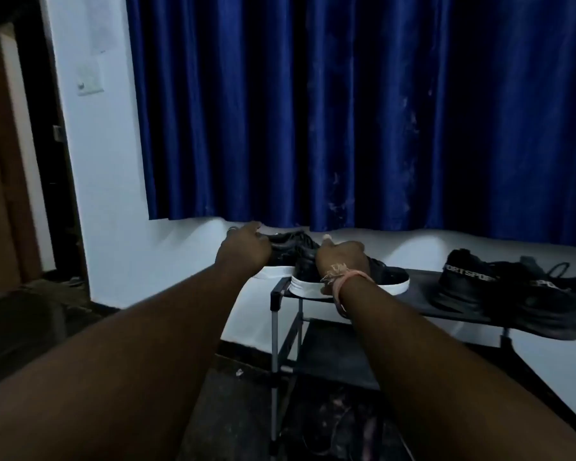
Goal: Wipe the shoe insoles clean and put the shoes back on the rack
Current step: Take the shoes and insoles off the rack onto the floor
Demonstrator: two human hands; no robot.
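At the left end of the rack's top shelf (423, 287) I have both hands on a pair of black sneakers with white soles. My left hand (245, 249) curls over the top of the left sneaker (281, 257), which hangs partly past the shelf's end, and my right hand (341, 257) grips the right sneaker (384, 277), which sits on the shelf with its heel at the corner. Whether the soles are resting or just lifted I cannot tell from this angle. Further right on the same shelf lie the dark sport shoes (473, 284), well apart from my hands. No cloth shows in view, and the insoles are hidden, so I cannot judge whether they are clean. I read this as either taking the pair off or setting it back. If it is the return, the next move calls for sliding the left sneaker inward so its sole is fully supported before I let go.
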